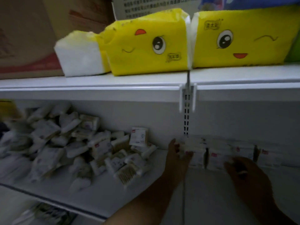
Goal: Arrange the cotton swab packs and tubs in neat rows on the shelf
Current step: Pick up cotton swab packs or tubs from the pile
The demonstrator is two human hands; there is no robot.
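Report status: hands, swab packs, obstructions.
Left hand touching end pack, right hand at row; grips blurred. Row lined along back wall. Pile to the left, unsorted. Nothing blocking.
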